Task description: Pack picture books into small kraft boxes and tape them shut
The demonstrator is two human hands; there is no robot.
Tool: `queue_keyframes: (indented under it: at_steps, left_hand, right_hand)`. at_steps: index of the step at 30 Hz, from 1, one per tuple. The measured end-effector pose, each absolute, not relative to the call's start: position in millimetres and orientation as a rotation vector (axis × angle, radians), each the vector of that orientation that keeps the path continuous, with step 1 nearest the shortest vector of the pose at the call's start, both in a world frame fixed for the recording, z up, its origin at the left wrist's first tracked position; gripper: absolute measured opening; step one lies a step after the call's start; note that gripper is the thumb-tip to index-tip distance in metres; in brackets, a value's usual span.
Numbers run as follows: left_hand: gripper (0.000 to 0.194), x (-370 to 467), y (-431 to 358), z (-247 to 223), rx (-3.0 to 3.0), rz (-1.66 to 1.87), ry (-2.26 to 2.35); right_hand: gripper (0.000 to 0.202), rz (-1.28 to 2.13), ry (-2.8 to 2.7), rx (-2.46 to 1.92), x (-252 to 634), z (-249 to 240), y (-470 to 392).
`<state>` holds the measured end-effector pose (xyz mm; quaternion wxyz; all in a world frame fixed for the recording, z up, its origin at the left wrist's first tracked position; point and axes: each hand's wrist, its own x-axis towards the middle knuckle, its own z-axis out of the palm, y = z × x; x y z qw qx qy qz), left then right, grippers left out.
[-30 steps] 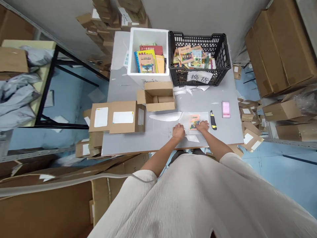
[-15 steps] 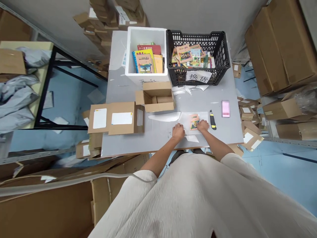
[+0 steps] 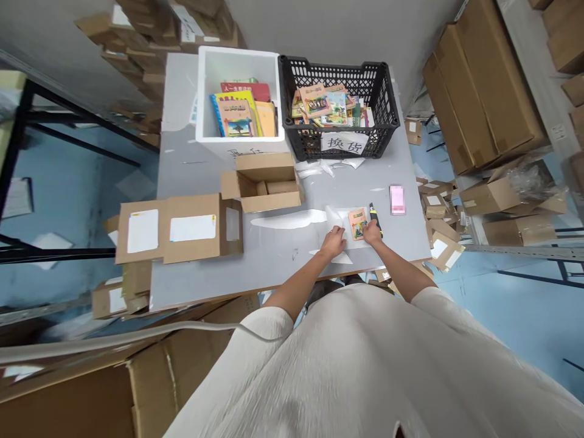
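A small orange-covered booklet lies on a thin white wrapping sheet near the front edge of the table. My left hand is closed at the sheet's left side, where the sheet is raised and folded toward the booklet. My right hand grips the booklet's lower right edge, fingers bent over it. Just beyond that hand lies a yellow-and-black utility knife, partly covered by it.
An open cardboard box and labelled closed boxes stand to the left. At the back are a white foam box and a black plastic crate, both holding books. A phone lies at the right.
My left hand has brought the sheet's left side up and in toward the booklet. The whole view has shifted, so the table sits further left. My right hand stays at the booklet.
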<state>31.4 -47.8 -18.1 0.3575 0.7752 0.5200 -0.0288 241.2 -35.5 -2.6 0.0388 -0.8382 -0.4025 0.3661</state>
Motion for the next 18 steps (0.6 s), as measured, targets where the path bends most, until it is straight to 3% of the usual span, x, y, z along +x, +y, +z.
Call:
queue_keyframes:
  at_steps: [18]
  left_hand:
    - [0.04,107.8,-52.5,-31.9,2.019,-0.193,1.544]
  right_hand:
    - [0.006,1.042,-1.345,-2.691,283.6,9.5,-37.7]
